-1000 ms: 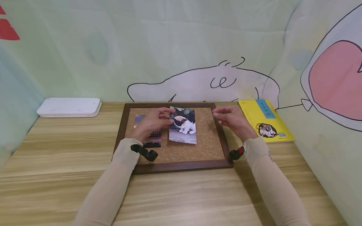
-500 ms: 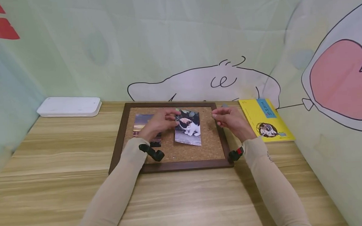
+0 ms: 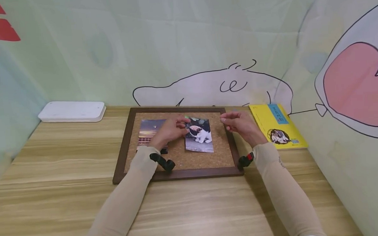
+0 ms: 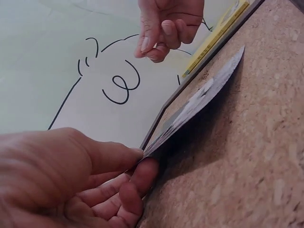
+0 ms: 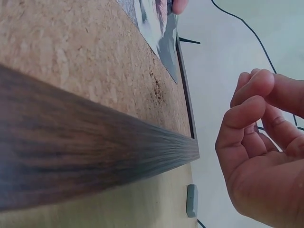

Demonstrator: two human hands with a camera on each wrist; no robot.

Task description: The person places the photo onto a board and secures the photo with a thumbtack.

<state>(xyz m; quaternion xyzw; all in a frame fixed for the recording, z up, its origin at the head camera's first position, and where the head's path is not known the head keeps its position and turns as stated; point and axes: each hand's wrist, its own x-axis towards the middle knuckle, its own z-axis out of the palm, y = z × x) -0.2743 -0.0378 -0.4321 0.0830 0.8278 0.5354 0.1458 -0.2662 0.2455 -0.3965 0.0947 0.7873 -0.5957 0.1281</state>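
Note:
My left hand [image 3: 171, 130] pinches the left edge of a cat photo [image 3: 200, 137] between thumb and fingers. In the left wrist view the photo [image 4: 199, 102] slants over the corkboard [image 4: 256, 142], its far end raised and casting a shadow. A sunset photo [image 3: 147, 131] lies on the board's left side, partly behind my left hand and wrist, with a small pale dot near its top. My right hand [image 3: 242, 125] hovers by the board's upper right corner. Its thumb and fingertips meet; I cannot tell whether something tiny is between them.
A dark wooden frame [image 3: 198, 173] borders the corkboard. A yellow book [image 3: 264, 123] lies right of it, and a white case [image 3: 72, 111] sits at the back left. A small grey block [image 5: 191, 200] is beyond the frame. Printed cloth walls [image 3: 185, 43] enclose the table.
My left hand has carried the cat photo rightward and slightly down over the corkboard, uncovering more of the sunset photo. My right hand has stayed nearly in place.

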